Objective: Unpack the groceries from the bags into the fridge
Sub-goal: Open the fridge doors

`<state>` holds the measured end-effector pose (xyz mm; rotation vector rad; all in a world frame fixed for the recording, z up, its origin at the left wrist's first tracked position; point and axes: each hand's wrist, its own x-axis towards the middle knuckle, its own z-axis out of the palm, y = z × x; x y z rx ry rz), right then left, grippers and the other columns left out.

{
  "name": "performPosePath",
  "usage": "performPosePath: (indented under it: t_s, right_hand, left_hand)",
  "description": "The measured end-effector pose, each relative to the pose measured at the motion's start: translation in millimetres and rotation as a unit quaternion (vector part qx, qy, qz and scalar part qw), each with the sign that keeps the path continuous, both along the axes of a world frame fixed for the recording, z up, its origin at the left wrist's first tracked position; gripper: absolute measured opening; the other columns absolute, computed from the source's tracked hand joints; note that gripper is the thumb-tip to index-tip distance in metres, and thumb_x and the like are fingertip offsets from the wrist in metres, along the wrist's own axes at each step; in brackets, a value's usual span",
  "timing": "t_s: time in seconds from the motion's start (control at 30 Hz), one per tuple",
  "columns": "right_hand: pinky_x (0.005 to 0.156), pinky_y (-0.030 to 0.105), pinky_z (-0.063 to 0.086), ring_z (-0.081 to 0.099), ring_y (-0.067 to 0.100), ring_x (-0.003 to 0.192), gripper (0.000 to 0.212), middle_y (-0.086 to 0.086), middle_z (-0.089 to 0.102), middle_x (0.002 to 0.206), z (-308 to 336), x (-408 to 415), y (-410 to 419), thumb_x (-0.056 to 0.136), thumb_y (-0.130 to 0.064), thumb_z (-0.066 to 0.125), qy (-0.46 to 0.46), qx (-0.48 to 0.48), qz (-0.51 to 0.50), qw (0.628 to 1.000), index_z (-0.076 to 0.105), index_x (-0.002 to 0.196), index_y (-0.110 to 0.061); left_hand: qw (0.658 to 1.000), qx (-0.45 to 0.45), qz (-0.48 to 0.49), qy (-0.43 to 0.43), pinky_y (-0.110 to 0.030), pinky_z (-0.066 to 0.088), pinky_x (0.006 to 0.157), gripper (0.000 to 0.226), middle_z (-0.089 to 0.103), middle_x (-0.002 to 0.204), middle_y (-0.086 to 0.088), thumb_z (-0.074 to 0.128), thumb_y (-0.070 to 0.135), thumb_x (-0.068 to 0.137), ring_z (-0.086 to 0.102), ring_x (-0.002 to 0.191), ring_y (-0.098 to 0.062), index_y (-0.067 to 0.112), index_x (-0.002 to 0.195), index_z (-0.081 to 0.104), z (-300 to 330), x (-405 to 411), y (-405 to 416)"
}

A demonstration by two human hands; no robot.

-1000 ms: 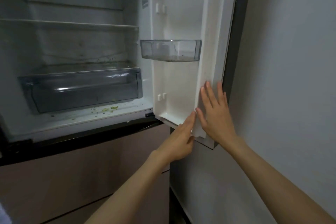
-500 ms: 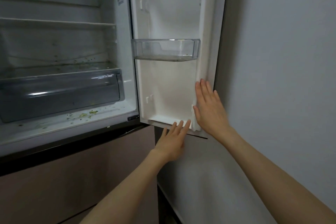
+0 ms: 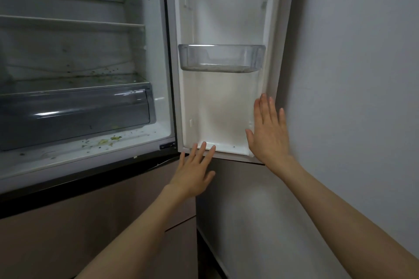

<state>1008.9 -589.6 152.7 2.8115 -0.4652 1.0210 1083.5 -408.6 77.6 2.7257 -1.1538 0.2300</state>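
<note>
— What are our hands doing?

— Both are flat with the fingers straight and spread, holding nothing. Our right hand (image 3: 268, 130) lies against the lower right edge of the open fridge door (image 3: 223, 106), palm toward its white inner lining. Our left hand (image 3: 195, 171) is lower and further left, its fingertips (image 3: 203, 145) reaching up to the door's bottom lip; we cannot tell whether they actually touch it.

— And the fridge itself?

— The fridge (image 3: 156, 56) stands open to the left of both hands. We see no bags or groceries anywhere in view.

— What else is around us?

— A clear door bin (image 3: 221, 58) hangs on the door above our hands, well apart from them. Inside the fridge there are two shelves (image 3: 72, 22) high up and a dark clear drawer (image 3: 74, 113) below them. Green scraps (image 3: 106, 141) are scattered on the white floor in front of that drawer. Beneath the open compartment sits a brownish lower drawer front (image 3: 90, 222).

— Anything in the way?

— A grey wall (image 3: 358, 97) stands just to the right of the door, close behind its outer edge.
</note>
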Motion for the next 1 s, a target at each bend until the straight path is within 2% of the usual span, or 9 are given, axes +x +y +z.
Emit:
performPosePath:
  t_s: [0.1, 0.17, 0.37, 0.5, 0.67, 0.87, 0.93, 1.0]
  right_hand:
    - [0.11, 0.053, 0.019, 0.03, 0.036, 0.137, 0.065, 0.02, 0.032, 0.148, -13, 5, 27, 0.083, -0.024, 0.064, -0.065, -0.035, 0.045, 0.996, 0.038, 0.138, -0.001]
    - [0.107, 0.056, 0.024, 0.038, 0.037, 0.132, 0.06, 0.021, 0.041, 0.143, -24, 14, 53, 0.083, -0.025, 0.064, -0.077, -0.044, 0.095, 0.992, 0.043, 0.134, -0.003]
    - [0.109, 0.052, 0.022, 0.037, 0.034, 0.134, 0.063, 0.018, 0.041, 0.144, -31, 69, 141, 0.084, -0.028, 0.063, -0.054, -0.038, 0.212, 0.975, 0.039, 0.138, -0.008]
    - [0.106, 0.054, 0.029, 0.044, 0.034, 0.129, 0.057, 0.019, 0.047, 0.138, -30, 120, 191, 0.084, -0.026, 0.062, -0.052, -0.023, 0.27, 0.961, 0.045, 0.135, -0.006]
    - [0.1, 0.056, 0.039, 0.055, 0.034, 0.118, 0.052, 0.019, 0.058, 0.125, -21, 197, 243, 0.081, -0.023, 0.065, -0.057, -0.017, 0.297, 0.953, 0.052, 0.127, -0.004]
    - [0.102, 0.051, 0.036, 0.054, 0.034, 0.115, 0.046, 0.018, 0.059, 0.118, 3, 282, 276, 0.086, -0.021, 0.061, -0.062, -0.001, 0.301, 0.952, 0.051, 0.127, -0.003]
    - [0.105, 0.051, 0.032, 0.05, 0.035, 0.12, 0.047, 0.019, 0.057, 0.122, 5, 305, 279, 0.089, -0.022, 0.057, -0.052, 0.001, 0.292, 0.955, 0.048, 0.131, -0.003]
    - [0.11, 0.051, 0.023, 0.039, 0.034, 0.131, 0.051, 0.02, 0.049, 0.134, 8, 326, 279, 0.091, -0.025, 0.054, -0.041, 0.002, 0.28, 0.959, 0.043, 0.136, -0.005]
  left_hand:
    - [0.998, -0.04, 0.027, -0.032, -0.043, -0.011, 0.113, 0.068, -0.017, 0.155, 0.0, 0.035, 0.037, 0.097, -0.021, 0.14, -0.019, 0.031, 0.145, -0.013, 8, 3, 32]
    - [0.995, -0.059, 0.054, -0.055, -0.042, -0.011, 0.112, 0.069, -0.018, 0.155, 0.001, 0.036, 0.034, 0.097, -0.024, 0.137, -0.017, 0.032, 0.145, -0.013, 11, 6, 59]
    - [0.983, -0.086, 0.136, -0.085, -0.042, -0.01, 0.116, 0.064, -0.017, 0.155, 0.001, 0.033, 0.036, 0.098, -0.021, 0.141, -0.017, 0.032, 0.146, -0.01, 25, 29, 154]
    - [0.972, -0.104, 0.183, -0.103, -0.04, -0.006, 0.116, 0.06, -0.008, 0.157, 0.0, 0.033, 0.035, 0.098, -0.014, 0.143, -0.017, 0.027, 0.148, 0.001, 33, 61, 219]
    - [0.957, -0.133, 0.219, -0.139, -0.041, 0.001, 0.116, 0.053, 0.009, 0.156, -0.005, 0.038, 0.03, 0.098, -0.001, 0.145, -0.021, 0.018, 0.146, 0.02, 46, 122, 283]
    - [0.938, -0.161, 0.245, -0.184, -0.05, 0.023, 0.112, 0.045, 0.035, 0.146, -0.017, 0.05, 0.017, 0.092, 0.028, 0.137, -0.033, 0.009, 0.135, 0.043, 65, 200, 327]
    - [0.932, -0.169, 0.258, -0.19, -0.052, 0.021, 0.112, 0.047, 0.034, 0.146, -0.019, 0.051, 0.014, 0.091, 0.026, 0.138, -0.036, 0.008, 0.136, 0.042, 70, 221, 334]
    - [0.929, -0.166, 0.272, -0.189, -0.051, 0.011, 0.114, 0.052, 0.024, 0.151, -0.018, 0.049, 0.017, 0.092, 0.014, 0.142, -0.035, 0.01, 0.142, 0.034, 72, 238, 337]
